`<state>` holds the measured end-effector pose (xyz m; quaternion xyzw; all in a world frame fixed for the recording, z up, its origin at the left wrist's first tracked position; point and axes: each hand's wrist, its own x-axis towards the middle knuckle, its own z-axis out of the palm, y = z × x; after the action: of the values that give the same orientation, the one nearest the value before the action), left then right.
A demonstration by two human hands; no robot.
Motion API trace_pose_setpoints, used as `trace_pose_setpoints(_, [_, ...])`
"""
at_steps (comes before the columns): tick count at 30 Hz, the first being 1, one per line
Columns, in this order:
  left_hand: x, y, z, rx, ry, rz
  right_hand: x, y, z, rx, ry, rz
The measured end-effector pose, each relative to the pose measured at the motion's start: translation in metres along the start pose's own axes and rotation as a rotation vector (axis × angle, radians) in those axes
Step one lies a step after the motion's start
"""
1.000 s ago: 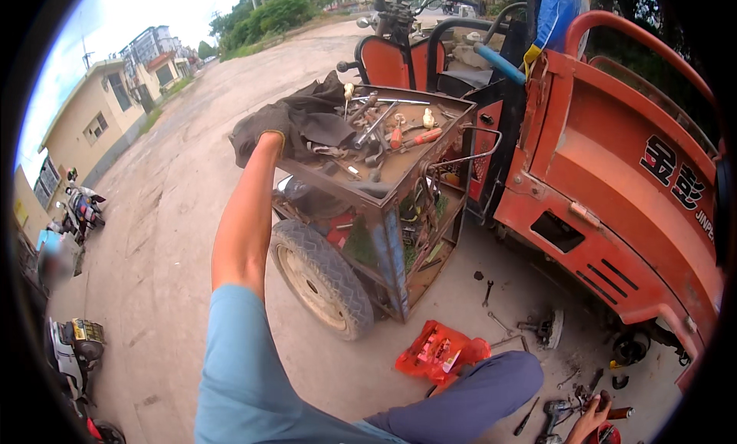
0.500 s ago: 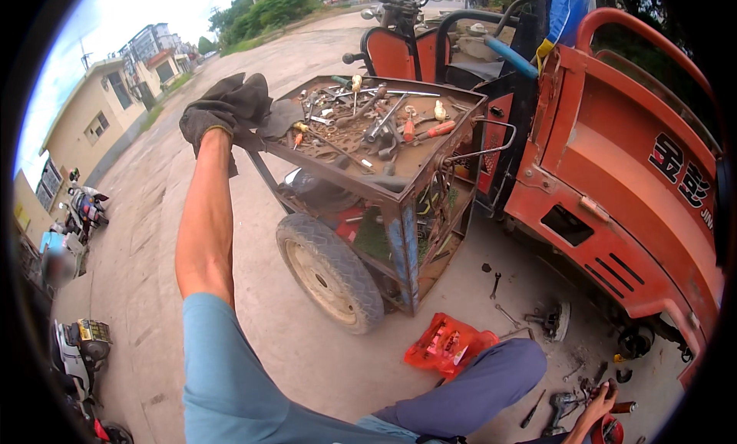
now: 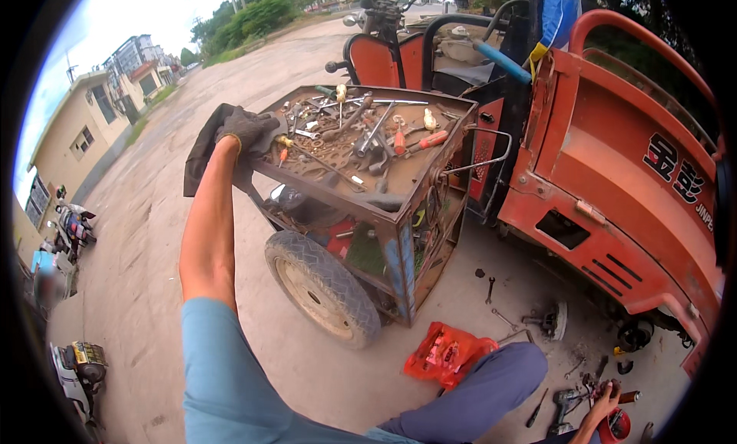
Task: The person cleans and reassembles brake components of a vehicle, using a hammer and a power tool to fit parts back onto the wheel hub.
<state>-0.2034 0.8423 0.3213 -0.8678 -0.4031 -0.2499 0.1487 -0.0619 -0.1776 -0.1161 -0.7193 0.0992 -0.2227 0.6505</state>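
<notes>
My left hand [image 3: 244, 129], in a dark work glove, is stretched out to the near left corner of a rusty metal tool cart [image 3: 407, 279]. It grips a dark cloth [image 3: 206, 158] that hangs over that corner. Beside the glove a screwdriver with a yellowish handle [image 3: 285, 140] lies on the tray. At the lower right my right hand [image 3: 608, 396] is low near the ground, its fingers curled round something small and dark that I cannot make out. Close by are a power drill [image 3: 564, 405] and a red container [image 3: 614, 425].
Wrenches, screwdrivers and orange-handled tools [image 3: 432, 139] litter the cart's tray. The cart has a rubber-tyred wheel [image 3: 322, 289]. An orange cargo tricycle [image 3: 614, 152] stands to the right. On the concrete lie a red plastic bag [image 3: 445, 354], a wrench [image 3: 490, 290] and removed parts [image 3: 549, 321].
The dark cloth, bunched up over my left hand before, now hangs lower on the outer side of the corner. My left hand has shifted toward the tray. The view has turned slightly.
</notes>
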Motion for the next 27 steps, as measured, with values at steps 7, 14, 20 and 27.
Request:
trace_pose_setpoints(7, [0.024,-0.015,0.035,0.003,-0.261,-0.11,-0.009,0.0,-0.03,-0.249,0.082,-0.039])
trace_pose_setpoints(14, [0.035,-0.079,0.095,-0.185,0.173,-0.124,-0.009,-0.001,-0.035,-0.173,0.133,-0.029])
trace_pose_setpoints(20, [0.03,-0.12,0.047,-0.675,0.654,-0.514,-0.007,-0.005,-0.011,-0.141,0.179,-0.012])
trace_pose_setpoints(27, [0.051,-0.01,-0.03,-0.657,0.714,0.143,-0.031,-0.055,0.056,-0.026,0.067,0.19])
